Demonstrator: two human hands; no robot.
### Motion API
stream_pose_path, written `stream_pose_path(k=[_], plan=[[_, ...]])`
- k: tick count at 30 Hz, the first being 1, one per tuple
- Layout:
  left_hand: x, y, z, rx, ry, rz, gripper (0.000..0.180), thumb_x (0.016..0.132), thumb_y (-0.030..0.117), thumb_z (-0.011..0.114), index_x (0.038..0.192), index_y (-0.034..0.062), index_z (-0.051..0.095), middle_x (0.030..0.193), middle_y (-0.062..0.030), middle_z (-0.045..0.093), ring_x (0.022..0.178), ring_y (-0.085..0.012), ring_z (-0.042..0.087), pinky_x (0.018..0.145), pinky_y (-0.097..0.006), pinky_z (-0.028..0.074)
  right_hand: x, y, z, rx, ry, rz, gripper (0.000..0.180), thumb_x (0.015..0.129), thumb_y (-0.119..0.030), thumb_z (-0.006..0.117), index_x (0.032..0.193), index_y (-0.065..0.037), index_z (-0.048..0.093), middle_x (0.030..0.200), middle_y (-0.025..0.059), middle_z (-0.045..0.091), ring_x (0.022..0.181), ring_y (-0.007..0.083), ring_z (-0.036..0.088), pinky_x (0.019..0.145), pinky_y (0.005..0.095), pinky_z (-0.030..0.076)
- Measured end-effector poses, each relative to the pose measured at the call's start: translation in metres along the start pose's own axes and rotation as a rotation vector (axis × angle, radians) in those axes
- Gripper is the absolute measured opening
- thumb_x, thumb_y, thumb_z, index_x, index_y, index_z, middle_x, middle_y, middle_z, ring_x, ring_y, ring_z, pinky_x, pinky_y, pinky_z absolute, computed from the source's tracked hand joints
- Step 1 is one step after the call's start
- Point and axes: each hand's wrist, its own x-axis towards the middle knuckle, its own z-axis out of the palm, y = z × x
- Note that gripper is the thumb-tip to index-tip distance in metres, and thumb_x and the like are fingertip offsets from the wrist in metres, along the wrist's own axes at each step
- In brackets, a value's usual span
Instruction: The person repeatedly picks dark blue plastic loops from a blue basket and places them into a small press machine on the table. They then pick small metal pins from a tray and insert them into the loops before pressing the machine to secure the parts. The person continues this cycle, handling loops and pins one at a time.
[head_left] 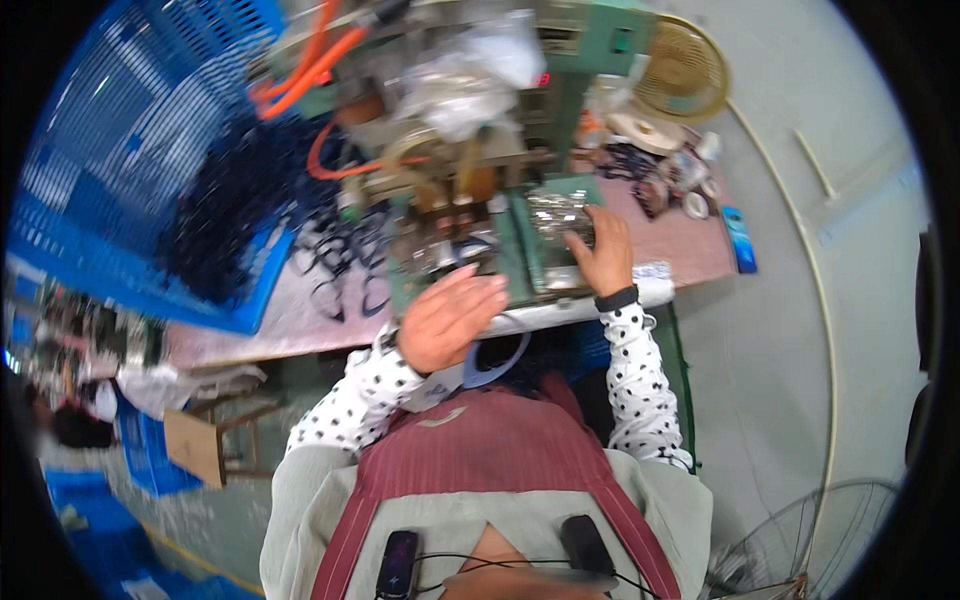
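Observation:
My left hand [452, 318] is stretched out flat at the table's front edge, just before the metal fixture [455, 245] at the base of a green machine [585, 40]. Nothing shows in its fingers. My right hand [606, 256] reaches over a green tray, at the right side of a heap of small shiny metal parts [558, 215]. Its thumb and fingers are apart, their tips touching or very near the parts. Dark curved strips [340, 255] lie loose on the pink tabletop [225, 340], left of the fixture. Blur hides the fixture's fine detail.
A large blue crate [95, 130] full of dark strips [225, 210] stands at the left. Orange hoses [315, 65] and a clear plastic bag [475, 75] hang about the machine. Right are a round yellow basket [685, 70], tape rolls [695, 205] and a blue box [738, 240].

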Motion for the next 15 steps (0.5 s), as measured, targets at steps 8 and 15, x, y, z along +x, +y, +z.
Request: stream_pose_path(k=[8,15], plan=[[-0.026,0.022,-0.005,0.099,0.232,-0.136,0.041,0.079,0.003,0.066,0.119,0.0094,0.062,0.126,-0.0115,0.061,0.106,-0.0268,0.062,0.088,-0.041,0.049,-0.006,0.006,0.019,-0.408,-0.022,0.066,0.030,0.072,-0.025,0.077,0.093,-0.007,0.065,0.111,0.0085,0.063,0.111,0.0312,0.053,0.091,0.0476,0.039],[-0.123,-0.031,-0.034,0.592,0.015,-0.663,0.031,0.070,-0.002,0.060,0.100,0.0049,0.066,0.099,-0.0101,0.061,0.086,-0.0301,0.057,0.075,-0.041,0.045,-0.007,0.005,0.018,-0.435,-0.046,0.084,0.020,0.080,-0.020,0.070,0.094,-0.008,0.064,0.112,0.0066,0.063,0.113,0.0284,0.052,0.095,0.0457,0.036]])
